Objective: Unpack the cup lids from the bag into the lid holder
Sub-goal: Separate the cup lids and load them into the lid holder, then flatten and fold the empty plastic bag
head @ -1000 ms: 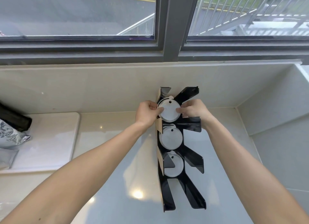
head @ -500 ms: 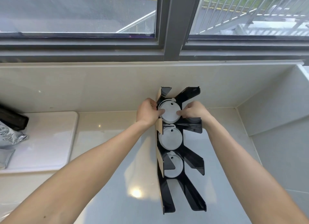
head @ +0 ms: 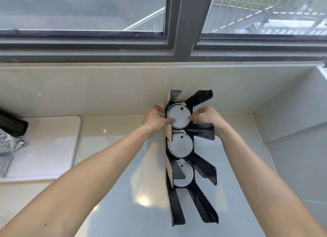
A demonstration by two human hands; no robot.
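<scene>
Top lid [head: 178, 117] sits between both hands [head: 155, 119], fingertips touching.

My left hand [head: 155, 120] covers the left rim of the top lid [head: 178, 117], and my right hand [head: 203, 117] hides its right edge, so I can't tell how deep it sits in the lid holder [head: 203, 169]. Behind my right wrist a pale curved shape [head: 205, 125] peeks out, too little of it to name. A black divider crosses the lowest lid [head: 183, 174] and masks part of its face. At the left edge a foil bag [head: 10, 143] and a black object [head: 12, 125] above it are cut off. Both my forearms run out of the bottom of the frame.
</scene>
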